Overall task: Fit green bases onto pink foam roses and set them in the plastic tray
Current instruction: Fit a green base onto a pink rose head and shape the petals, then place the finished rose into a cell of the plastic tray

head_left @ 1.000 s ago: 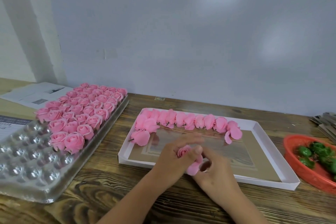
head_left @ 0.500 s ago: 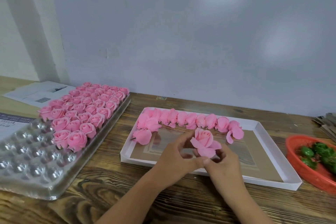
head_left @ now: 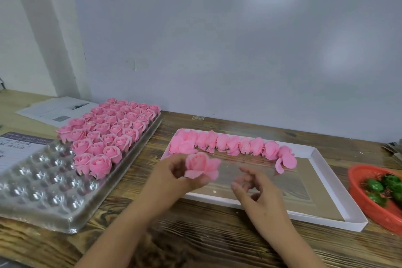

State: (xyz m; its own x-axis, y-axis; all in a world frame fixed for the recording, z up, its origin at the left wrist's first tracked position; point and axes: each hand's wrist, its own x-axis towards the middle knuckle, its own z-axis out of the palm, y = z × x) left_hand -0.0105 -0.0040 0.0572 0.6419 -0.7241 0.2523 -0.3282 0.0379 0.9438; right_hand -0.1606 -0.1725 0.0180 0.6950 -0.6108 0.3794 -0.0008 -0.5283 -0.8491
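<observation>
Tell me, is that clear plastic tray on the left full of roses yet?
Not full. Pink roses fill the far part of the plastic tray, but the near rows of cups sit bare and shiny.

One view only, from a camera worn on the person's head. It looks forward and down across the wooden bench [head_left: 134, 172] toward the wall [head_left: 217, 50] at the bench's far edge. The near edge falls below the frame; both forearms enter from the bottom, close to the lens.
</observation>
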